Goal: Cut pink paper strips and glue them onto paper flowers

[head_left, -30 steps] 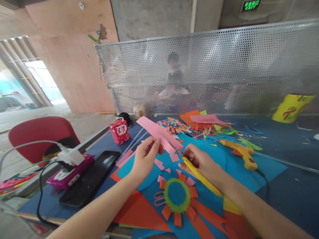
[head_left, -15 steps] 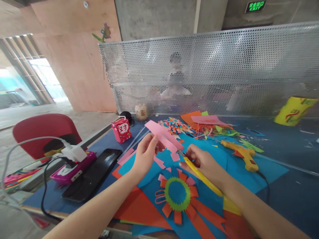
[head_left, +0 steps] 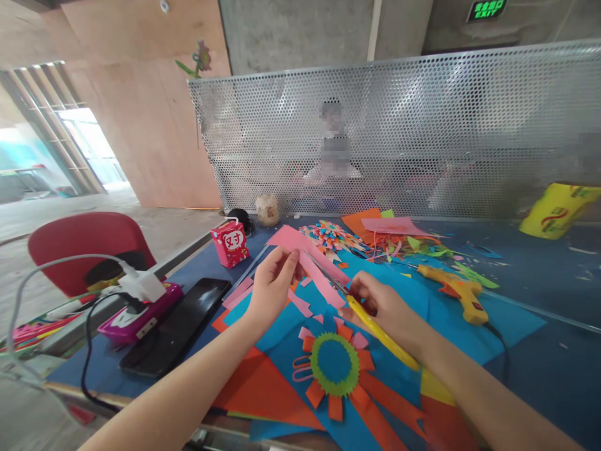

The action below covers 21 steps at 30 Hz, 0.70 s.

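Observation:
Pinched in my left hand (head_left: 275, 275) is a piece of pink paper (head_left: 323, 289), slit lengthwise into two strips that spread apart. My right hand (head_left: 382, 307) is closed around yellow-handled scissors (head_left: 382, 335), whose blades lie between the pink strips. Below my hands, a paper rosette (head_left: 350, 366) with a green toothed ring, orange and pink tabs and orange tails rests on blue paper (head_left: 394, 382). Small pink scraps (head_left: 300, 304) are scattered just above it.
Right of my hands lies a yellow glue gun (head_left: 457, 291) with its cord. Paper scraps (head_left: 399, 244) and a multicoloured paper flower (head_left: 328, 235) sit behind. On the left are a black phone (head_left: 176, 329), a purple power strip (head_left: 141, 316) and a red drink box (head_left: 230, 243). A perforated metal screen (head_left: 422, 138) borders the table.
The scissors have cut further along the pink paper, and its near strip now swings away from the rest. My left hand has shifted slightly; the view has moved a little.

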### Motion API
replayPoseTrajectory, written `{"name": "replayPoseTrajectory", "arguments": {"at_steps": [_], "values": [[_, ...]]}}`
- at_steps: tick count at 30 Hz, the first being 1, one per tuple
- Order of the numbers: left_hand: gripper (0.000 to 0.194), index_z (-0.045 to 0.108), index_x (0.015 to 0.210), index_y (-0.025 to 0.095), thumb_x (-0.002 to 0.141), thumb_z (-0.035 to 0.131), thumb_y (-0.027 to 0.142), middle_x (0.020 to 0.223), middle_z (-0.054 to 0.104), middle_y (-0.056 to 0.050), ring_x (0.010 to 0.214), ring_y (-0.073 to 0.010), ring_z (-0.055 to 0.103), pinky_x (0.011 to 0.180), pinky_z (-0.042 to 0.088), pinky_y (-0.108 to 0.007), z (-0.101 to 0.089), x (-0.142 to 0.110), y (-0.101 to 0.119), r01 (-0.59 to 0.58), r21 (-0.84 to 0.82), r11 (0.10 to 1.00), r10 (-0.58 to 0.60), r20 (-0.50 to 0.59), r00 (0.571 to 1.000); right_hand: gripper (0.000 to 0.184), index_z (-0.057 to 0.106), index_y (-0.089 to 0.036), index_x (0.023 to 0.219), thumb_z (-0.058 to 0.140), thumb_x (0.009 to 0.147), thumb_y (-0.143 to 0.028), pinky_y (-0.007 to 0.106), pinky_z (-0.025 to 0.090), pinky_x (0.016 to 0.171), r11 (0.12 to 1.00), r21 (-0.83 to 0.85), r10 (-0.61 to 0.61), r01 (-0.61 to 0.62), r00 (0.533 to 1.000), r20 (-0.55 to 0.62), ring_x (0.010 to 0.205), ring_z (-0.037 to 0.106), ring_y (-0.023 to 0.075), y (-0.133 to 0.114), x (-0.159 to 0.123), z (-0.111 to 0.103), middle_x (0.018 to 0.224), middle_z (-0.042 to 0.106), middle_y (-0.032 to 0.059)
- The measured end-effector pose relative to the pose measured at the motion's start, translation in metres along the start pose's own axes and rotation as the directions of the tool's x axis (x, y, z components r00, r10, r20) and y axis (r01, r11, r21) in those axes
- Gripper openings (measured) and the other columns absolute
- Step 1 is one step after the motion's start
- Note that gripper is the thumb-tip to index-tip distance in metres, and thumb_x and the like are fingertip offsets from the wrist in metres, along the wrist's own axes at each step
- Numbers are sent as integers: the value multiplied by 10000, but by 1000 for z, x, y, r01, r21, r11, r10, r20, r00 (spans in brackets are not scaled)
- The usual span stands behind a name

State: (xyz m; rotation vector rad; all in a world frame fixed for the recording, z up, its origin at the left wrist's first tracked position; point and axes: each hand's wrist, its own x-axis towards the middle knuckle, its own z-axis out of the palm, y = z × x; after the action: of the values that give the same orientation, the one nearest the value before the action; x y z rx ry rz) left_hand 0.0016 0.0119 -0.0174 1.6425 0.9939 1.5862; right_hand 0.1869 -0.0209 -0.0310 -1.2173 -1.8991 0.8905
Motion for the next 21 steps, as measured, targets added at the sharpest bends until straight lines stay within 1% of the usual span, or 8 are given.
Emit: {"name": "replayPoseTrajectory", "arguments": {"at_steps": [3,6,9,12,16,21], "values": [[231,466,606,176,811,459,282,523,500,38,500,-84,476,498,377,-211,-1,0,2,-15,10,1000,15,-9,1000,287,376,-204,732,626,667,-328,181,291,432,998,57,40,-40,999,10,504,347,65,-1,0,1,605,376,-78],[240,465,594,174,807,467,283,523,501,37,498,-82,471,510,388,-213,-1,0,3,-40,24,999,41,-31,999,322,375,-202,724,658,619,-312,173,293,414,990,106,92,-90,996,-10,487,353,62,-3,1,2,585,403,-80],[240,471,599,174,809,465,290,526,508,33,505,-85,477,509,388,-214,-2,1,3,-55,37,998,57,-48,997,358,376,-209,732,686,578,-299,168,286,388,979,124,165,-159,986,-38,462,353,64,-5,2,3,530,408,-92],[228,479,623,177,816,452,294,520,512,35,497,-84,476,491,379,-211,-1,1,2,-52,42,998,54,-44,998,320,399,-200,683,682,578,-306,165,274,367,968,117,227,-223,974,-24,424,334,51,-5,3,4,505,396,-93],[223,471,612,174,814,449,265,504,507,40,485,-75,471,487,377,-200,0,2,1,-39,29,999,40,-40,998,268,441,-174,612,661,600,-327,168,261,338,964,103,244,-246,969,31,393,301,35,-4,3,4,505,392,-77],[226,470,602,169,811,451,252,507,505,38,490,-74,473,489,373,-198,-1,2,1,-25,22,999,26,-32,999,278,449,-169,614,641,618,-369,179,274,314,960,111,250,-257,966,70,373,332,42,-4,3,3,534,450,-51]]}}
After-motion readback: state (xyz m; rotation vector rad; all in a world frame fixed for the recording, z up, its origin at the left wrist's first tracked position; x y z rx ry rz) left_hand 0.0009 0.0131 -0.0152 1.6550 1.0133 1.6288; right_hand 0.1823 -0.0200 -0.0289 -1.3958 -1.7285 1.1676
